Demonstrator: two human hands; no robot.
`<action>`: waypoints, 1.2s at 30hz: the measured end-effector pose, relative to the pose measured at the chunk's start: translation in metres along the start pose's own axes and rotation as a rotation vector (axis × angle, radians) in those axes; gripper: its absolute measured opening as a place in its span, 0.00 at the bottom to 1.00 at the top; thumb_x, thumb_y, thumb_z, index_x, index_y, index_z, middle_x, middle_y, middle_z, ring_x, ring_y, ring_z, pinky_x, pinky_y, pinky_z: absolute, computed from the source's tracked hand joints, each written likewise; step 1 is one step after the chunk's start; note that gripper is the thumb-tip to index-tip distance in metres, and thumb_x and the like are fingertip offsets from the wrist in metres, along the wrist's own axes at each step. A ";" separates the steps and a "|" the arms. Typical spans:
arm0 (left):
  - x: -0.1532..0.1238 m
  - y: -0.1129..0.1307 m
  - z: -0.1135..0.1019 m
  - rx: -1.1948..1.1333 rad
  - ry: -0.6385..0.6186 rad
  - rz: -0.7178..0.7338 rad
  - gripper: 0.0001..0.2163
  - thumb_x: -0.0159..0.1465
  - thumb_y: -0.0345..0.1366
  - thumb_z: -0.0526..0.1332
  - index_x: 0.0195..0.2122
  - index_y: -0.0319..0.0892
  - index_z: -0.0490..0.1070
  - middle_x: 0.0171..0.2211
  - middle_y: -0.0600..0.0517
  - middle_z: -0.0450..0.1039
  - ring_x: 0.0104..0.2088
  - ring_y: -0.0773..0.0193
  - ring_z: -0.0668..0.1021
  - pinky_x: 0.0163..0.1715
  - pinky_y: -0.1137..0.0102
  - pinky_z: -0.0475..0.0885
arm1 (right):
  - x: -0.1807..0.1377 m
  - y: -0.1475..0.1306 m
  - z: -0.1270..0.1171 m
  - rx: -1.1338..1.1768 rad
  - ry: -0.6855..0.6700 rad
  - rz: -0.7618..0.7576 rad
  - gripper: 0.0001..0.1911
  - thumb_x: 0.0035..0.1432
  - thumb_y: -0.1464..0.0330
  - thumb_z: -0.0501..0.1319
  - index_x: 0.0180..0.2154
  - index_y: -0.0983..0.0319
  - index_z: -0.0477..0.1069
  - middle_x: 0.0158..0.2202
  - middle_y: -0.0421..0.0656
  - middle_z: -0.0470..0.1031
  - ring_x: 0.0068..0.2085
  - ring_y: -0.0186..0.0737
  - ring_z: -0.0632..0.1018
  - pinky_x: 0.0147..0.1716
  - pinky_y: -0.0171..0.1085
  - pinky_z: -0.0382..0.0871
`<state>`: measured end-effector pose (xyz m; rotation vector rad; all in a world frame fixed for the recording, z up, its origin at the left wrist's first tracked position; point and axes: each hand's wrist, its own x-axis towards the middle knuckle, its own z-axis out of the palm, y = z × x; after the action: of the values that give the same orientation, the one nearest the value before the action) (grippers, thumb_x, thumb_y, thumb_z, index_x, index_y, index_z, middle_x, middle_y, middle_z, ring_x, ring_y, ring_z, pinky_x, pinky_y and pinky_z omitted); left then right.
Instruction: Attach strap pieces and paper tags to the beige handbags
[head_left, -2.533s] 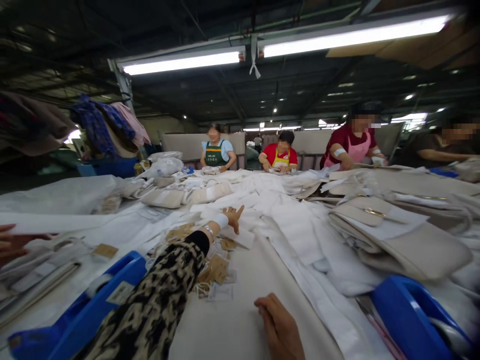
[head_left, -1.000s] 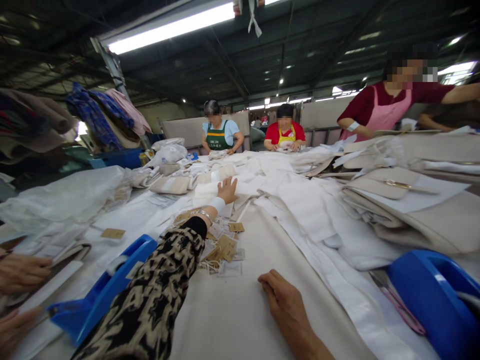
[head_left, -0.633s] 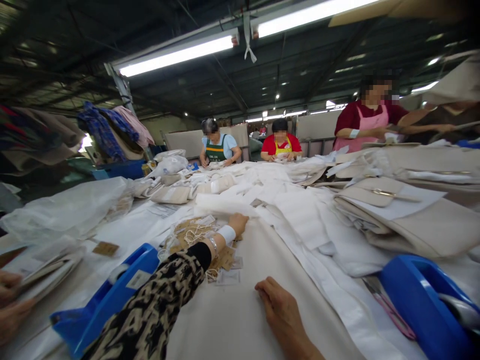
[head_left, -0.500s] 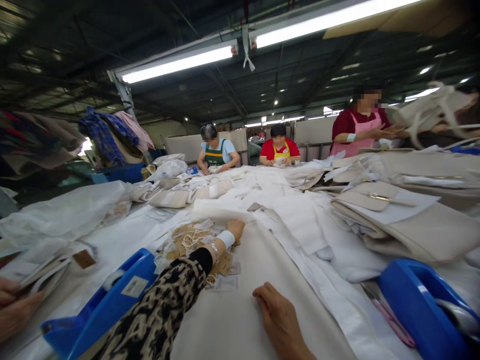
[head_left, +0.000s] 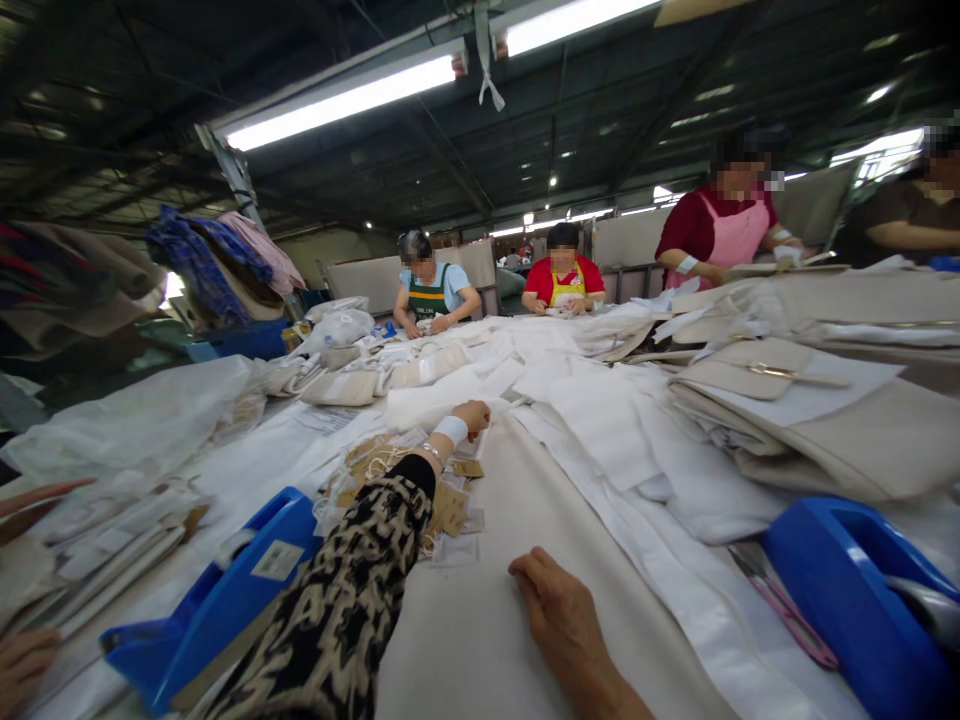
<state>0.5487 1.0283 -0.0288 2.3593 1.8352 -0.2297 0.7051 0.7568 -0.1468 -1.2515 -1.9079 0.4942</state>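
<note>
My left hand [head_left: 471, 415], in a patterned sleeve with a white band and a bracelet at the wrist, reaches to the far edge of a pile of brown card tags [head_left: 450, 508] with white strings and small clear packets [head_left: 456, 550]. Its fingers are bent down and closed; what they hold, if anything, is hidden. Nearer to me, my right hand [head_left: 555, 595] rests on a smooth beige sheet [head_left: 450, 640]. Its fingers are curled together, with nothing showing in them.
Blue tape dispensers stand left [head_left: 217, 600] and right [head_left: 847, 590], with pink-handled scissors [head_left: 795, 620] by the right one. Beige bags [head_left: 832, 430] are stacked at right. A co-worker's hands [head_left: 26, 665] handle pieces at far left. Several people work across the table.
My left hand has moved slightly forward, and more tags show beside its wrist. My right hand stays nearly still. The co-worker's hands at left have shifted; a bag raised at right is no longer up.
</note>
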 end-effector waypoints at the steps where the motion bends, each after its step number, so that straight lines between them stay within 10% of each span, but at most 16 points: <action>1: -0.005 0.003 -0.001 0.022 -0.004 0.003 0.14 0.67 0.41 0.59 0.50 0.38 0.69 0.46 0.47 0.72 0.42 0.61 0.77 0.41 0.62 0.76 | 0.000 0.000 0.000 0.001 0.002 0.000 0.14 0.63 0.74 0.47 0.35 0.59 0.70 0.32 0.41 0.73 0.33 0.36 0.77 0.33 0.33 0.64; 13: -0.147 0.011 0.106 0.295 0.353 0.125 0.18 0.68 0.31 0.49 0.59 0.40 0.63 0.61 0.42 0.62 0.65 0.45 0.57 0.64 0.44 0.44 | -0.002 0.002 0.001 -0.026 -0.039 -0.005 0.15 0.65 0.72 0.46 0.36 0.60 0.70 0.34 0.42 0.74 0.35 0.39 0.77 0.36 0.36 0.65; 26: -0.115 -0.040 0.066 0.312 0.450 -0.078 0.13 0.69 0.36 0.50 0.45 0.37 0.72 0.48 0.37 0.72 0.52 0.48 0.71 0.55 0.47 0.60 | -0.001 -0.001 -0.002 -0.017 0.013 -0.024 0.15 0.63 0.72 0.47 0.35 0.60 0.72 0.33 0.41 0.75 0.34 0.38 0.77 0.35 0.34 0.65; 36: -0.170 -0.015 0.106 0.322 0.439 0.249 0.18 0.68 0.35 0.49 0.58 0.44 0.67 0.62 0.45 0.64 0.65 0.53 0.61 0.66 0.51 0.48 | 0.002 -0.001 0.002 -0.015 0.048 0.000 0.14 0.60 0.77 0.50 0.34 0.59 0.74 0.33 0.41 0.75 0.33 0.36 0.76 0.32 0.31 0.62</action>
<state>0.4899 0.8484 -0.0977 3.0344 1.7447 0.0315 0.7024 0.7581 -0.1470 -1.2618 -1.8750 0.4471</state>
